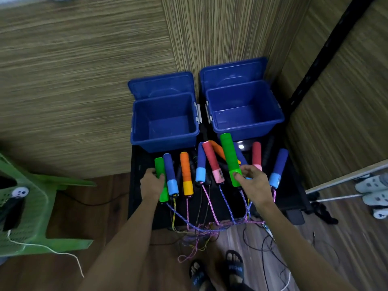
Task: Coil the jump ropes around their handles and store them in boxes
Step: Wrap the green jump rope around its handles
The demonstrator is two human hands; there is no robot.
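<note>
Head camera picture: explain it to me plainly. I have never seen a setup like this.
No machine here: a person wears a camera on the head, looking down at their own arms. The left hand grips a green handle lying on a black table. The right hand holds a second green handle, tilted up off the table. Other jump-rope handles in blue, orange and pink lie between and beside them, and their ropes hang tangled over the near edge. Behind stand two open blue boxes, the left box and the right box, with nothing inside.
</note>
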